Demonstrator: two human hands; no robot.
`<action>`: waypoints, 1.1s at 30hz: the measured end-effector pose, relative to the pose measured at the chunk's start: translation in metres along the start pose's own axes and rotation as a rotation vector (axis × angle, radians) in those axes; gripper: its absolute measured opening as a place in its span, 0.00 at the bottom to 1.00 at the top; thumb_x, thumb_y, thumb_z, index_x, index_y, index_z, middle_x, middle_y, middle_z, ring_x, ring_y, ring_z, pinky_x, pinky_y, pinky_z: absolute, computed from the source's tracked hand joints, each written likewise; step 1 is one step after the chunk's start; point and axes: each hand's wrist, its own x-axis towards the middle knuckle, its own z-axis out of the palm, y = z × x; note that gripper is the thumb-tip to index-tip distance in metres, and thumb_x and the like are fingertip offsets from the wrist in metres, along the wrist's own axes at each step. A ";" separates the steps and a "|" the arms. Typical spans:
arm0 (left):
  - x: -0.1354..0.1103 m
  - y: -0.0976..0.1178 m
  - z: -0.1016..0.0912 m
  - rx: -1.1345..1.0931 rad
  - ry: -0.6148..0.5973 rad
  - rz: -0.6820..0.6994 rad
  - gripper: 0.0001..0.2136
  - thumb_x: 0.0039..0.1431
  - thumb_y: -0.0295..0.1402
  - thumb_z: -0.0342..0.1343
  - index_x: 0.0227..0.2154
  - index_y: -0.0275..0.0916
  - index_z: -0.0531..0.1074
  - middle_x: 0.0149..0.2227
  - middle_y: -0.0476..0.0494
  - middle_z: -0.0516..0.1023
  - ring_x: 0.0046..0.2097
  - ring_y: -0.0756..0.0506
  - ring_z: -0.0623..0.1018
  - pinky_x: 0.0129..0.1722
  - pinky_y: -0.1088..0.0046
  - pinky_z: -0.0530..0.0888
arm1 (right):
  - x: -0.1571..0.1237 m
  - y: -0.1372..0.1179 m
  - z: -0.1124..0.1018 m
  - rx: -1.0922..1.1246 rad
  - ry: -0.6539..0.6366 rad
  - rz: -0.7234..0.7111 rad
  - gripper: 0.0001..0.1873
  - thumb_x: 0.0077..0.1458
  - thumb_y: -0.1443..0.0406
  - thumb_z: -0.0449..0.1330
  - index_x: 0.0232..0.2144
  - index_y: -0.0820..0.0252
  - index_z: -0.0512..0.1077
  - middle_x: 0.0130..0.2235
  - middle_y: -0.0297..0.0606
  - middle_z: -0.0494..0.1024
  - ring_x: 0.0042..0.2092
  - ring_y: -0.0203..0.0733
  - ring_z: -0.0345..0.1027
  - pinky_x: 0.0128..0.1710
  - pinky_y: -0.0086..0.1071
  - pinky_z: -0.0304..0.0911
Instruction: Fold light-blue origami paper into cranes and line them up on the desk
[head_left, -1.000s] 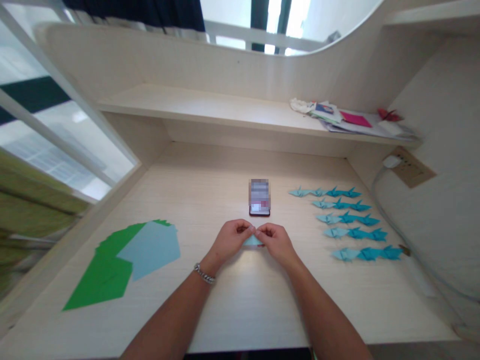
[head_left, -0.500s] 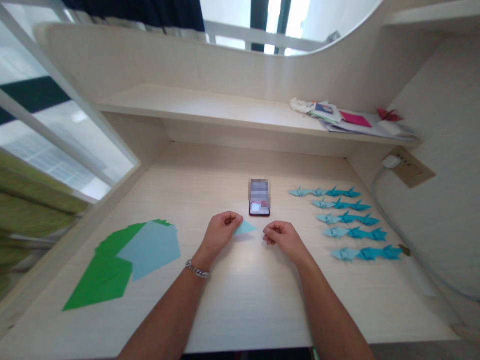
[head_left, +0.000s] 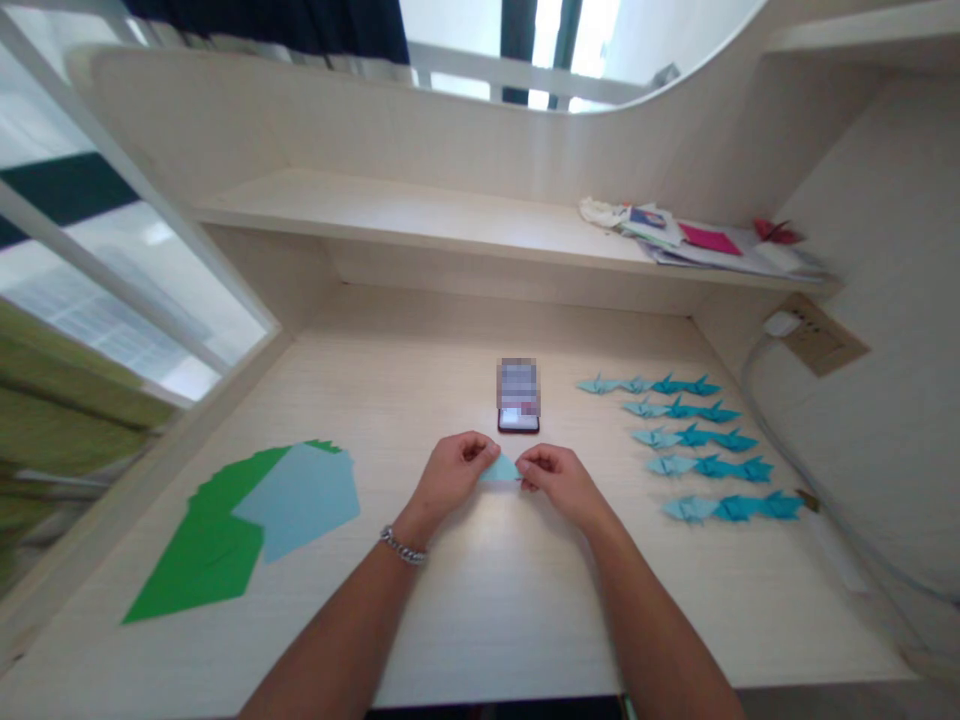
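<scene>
A small folded piece of light blue paper (head_left: pixel 500 468), triangular in outline, is held between my two hands just above the desk. My left hand (head_left: pixel 459 467) pinches its left side between thumb and fingers, covering that end. At the right corner, the fingers of my right hand (head_left: pixel 559 477) are closed on the paper's tip. Just beyond the hands lies a phone (head_left: pixel 518 418) with a lit screen, part of it blurred out.
Green paper sheets (head_left: pixel 202 560) and light blue sheets (head_left: pixel 307 495) lie fanned on the left. Rows of blue paper cranes (head_left: pixel 694 437) line the right side. Papers (head_left: pixel 709 238) rest on the shelf (head_left: pixel 420 215). A cable (head_left: pixel 787 450) runs along the right wall from a socket (head_left: pixel 825 335).
My left hand has moved slightly right and nearer with the folded paper. My right hand, apart from it before, has come left and now grips the paper's right corner.
</scene>
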 end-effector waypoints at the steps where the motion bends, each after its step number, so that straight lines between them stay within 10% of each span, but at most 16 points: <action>1: -0.001 0.000 0.002 0.001 -0.021 0.009 0.13 0.54 0.40 0.53 0.26 0.34 0.73 0.24 0.48 0.72 0.27 0.50 0.69 0.28 0.75 0.66 | 0.000 0.000 0.001 -0.008 0.013 -0.010 0.10 0.48 0.60 0.61 0.28 0.63 0.72 0.25 0.34 0.74 0.27 0.35 0.66 0.29 0.29 0.62; 10: -0.005 -0.001 0.015 0.020 -0.079 0.019 0.11 0.53 0.37 0.54 0.25 0.33 0.74 0.23 0.47 0.72 0.27 0.50 0.69 0.27 0.76 0.65 | 0.000 -0.003 0.011 -0.254 0.120 -0.038 0.05 0.45 0.67 0.57 0.21 0.62 0.71 0.22 0.31 0.71 0.26 0.34 0.63 0.26 0.26 0.56; 22: 0.007 -0.006 -0.011 -0.128 0.232 -0.083 0.12 0.49 0.39 0.59 0.26 0.33 0.74 0.25 0.47 0.74 0.27 0.50 0.71 0.28 0.76 0.66 | -0.002 -0.003 -0.010 -0.022 0.119 0.033 0.04 0.44 0.66 0.57 0.22 0.62 0.70 0.21 0.33 0.72 0.23 0.34 0.64 0.26 0.28 0.59; 33: -0.002 0.003 0.005 0.004 -0.077 -0.001 0.10 0.53 0.36 0.54 0.28 0.34 0.75 0.27 0.46 0.76 0.29 0.49 0.72 0.30 0.75 0.68 | 0.001 0.002 -0.004 -0.120 0.157 -0.059 0.09 0.49 0.61 0.59 0.26 0.62 0.71 0.22 0.33 0.72 0.26 0.35 0.64 0.27 0.28 0.59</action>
